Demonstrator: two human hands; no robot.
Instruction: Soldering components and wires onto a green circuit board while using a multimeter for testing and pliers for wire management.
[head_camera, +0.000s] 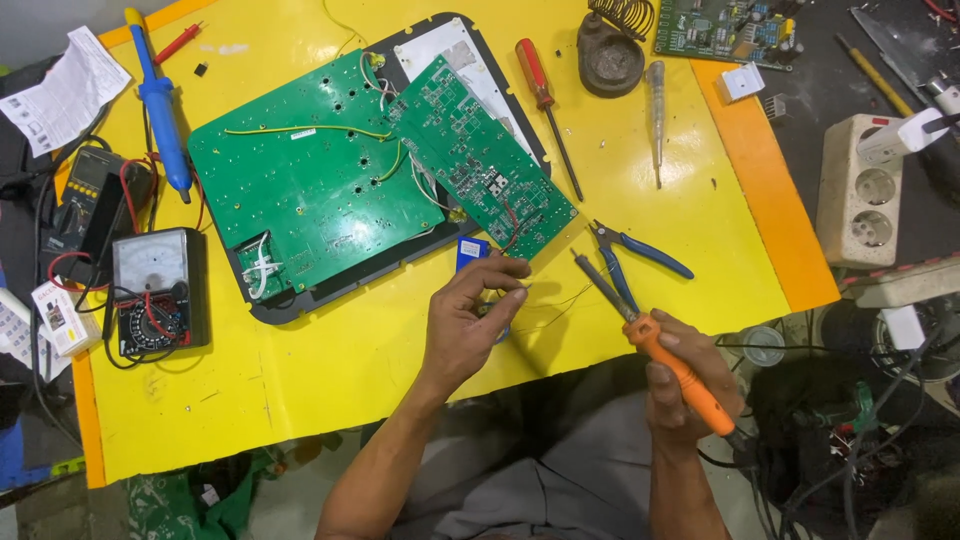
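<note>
My right hand (688, 375) grips an orange-handled soldering iron (668, 357), its metal tip pointing up-left toward the edge of the boards. My left hand (462, 320) pinches a thin strand of solder wire (555, 303) close to the small blue component (470, 250) at the near edge of the boards. Above the hands lie a large green circuit board (310, 175) and a smaller tilted green board (480, 155), joined by wires, on a black panel (290, 305).
Blue-handled pliers (640, 255) lie just beyond the iron's tip. A red screwdriver (545, 105), a tester screwdriver (656, 115), a solder stand (610, 55), a blue desoldering pump (160, 105), two multimeters (150, 290) and a power strip (865, 190) surround the yellow work mat (300, 380).
</note>
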